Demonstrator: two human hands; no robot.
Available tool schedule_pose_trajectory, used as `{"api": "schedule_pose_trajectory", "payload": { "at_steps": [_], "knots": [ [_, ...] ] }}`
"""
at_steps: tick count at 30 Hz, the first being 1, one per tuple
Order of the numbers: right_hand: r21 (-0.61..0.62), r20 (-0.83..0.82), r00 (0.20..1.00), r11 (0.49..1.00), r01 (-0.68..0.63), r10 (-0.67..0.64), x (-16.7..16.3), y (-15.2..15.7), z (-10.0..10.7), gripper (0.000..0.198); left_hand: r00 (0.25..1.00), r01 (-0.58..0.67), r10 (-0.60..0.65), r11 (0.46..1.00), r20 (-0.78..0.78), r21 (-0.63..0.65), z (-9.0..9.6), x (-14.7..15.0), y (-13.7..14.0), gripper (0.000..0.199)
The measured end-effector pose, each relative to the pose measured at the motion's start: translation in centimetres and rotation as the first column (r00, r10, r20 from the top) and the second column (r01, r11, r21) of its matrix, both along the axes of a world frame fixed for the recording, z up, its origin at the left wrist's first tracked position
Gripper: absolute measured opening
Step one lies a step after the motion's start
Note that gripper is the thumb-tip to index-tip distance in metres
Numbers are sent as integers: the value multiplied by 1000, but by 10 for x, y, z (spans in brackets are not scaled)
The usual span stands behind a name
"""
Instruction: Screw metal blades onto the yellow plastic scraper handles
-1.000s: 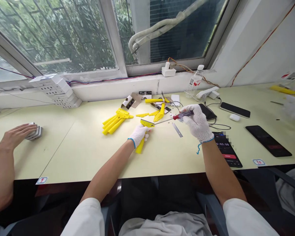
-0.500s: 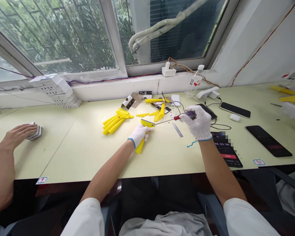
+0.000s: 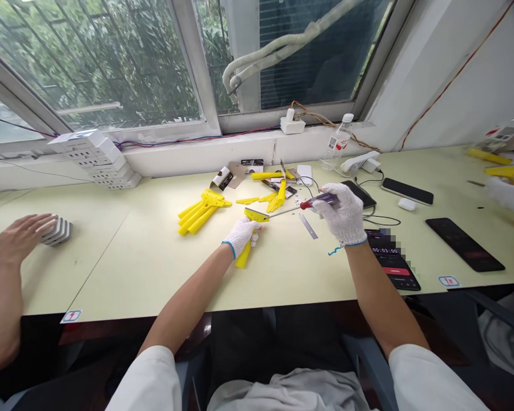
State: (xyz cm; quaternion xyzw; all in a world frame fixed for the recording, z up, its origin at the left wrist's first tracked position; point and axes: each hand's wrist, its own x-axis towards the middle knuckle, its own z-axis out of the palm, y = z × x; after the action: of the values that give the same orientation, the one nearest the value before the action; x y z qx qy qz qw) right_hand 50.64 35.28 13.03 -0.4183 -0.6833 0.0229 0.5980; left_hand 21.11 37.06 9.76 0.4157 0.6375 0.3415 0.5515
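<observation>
Gloved in white knit, my left hand (image 3: 241, 235) is closed around a yellow scraper (image 3: 256, 216), its handle (image 3: 242, 258) pointing down toward me. My right hand (image 3: 343, 214), in the same kind of glove, grips a screwdriver (image 3: 310, 202) with a dark purple and red handle. The screwdriver's thin shaft reaches left, and its tip meets the scraper's head. A flat metal blade (image 3: 308, 226) lies on the table between my hands. Small metal bits (image 3: 298, 201) are scattered behind the shaft. Several yellow scrapers (image 3: 202, 211) lie grouped to the left, with loose yellow parts (image 3: 276, 200) farther back.
Black phones (image 3: 465, 244) and a cable lie to the right; one phone (image 3: 392, 260) shows a timer beside my right forearm. A plastic bottle (image 3: 339, 140) and power strip (image 3: 292, 123) are at the back. Co-workers' hands (image 3: 23, 237) work at both sides.
My hands keep nearly the same pose, the screwdriver tip still at the scraper's head. The left co-worker's hand has shifted slightly on the grey stack. The view has moved a little.
</observation>
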Motion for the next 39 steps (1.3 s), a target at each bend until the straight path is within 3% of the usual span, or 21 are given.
{"api": "schedule_pose_trajectory", "payload": {
  "at_steps": [2,4,9,12,15,20,29,34,39],
  "knots": [
    [85,63,989,988,129,-135,-2,-1,1,27,972,160,-162,987,167,28,-5,-3,3,13],
    [103,105,978,980,168,-179,-3,-2,3,25,959,186,-191,982,208,42,-9,-7,6,16],
    [-83,5,996,993,-84,85,-3,-6,7,43,959,177,-181,984,216,37,-15,-10,10,22],
    [-113,-92,982,978,-173,163,-3,-6,6,44,960,179,-183,983,213,36,-15,-9,10,21],
    [-72,-94,988,989,-127,120,-4,-3,2,36,958,184,-187,982,216,35,-13,-9,8,21],
    [71,102,983,987,147,-153,-3,0,1,26,963,175,-176,984,203,25,-9,-9,6,22],
    [-20,190,980,998,-55,58,9,-6,21,41,959,168,-174,985,222,45,-14,-10,9,21],
    [2,167,986,1000,19,-19,7,-4,17,16,960,191,-198,980,200,53,-20,-11,11,19],
    [-25,215,975,998,58,-51,7,-3,15,14,952,181,-194,981,236,76,-19,-12,11,23]
  ]
}}
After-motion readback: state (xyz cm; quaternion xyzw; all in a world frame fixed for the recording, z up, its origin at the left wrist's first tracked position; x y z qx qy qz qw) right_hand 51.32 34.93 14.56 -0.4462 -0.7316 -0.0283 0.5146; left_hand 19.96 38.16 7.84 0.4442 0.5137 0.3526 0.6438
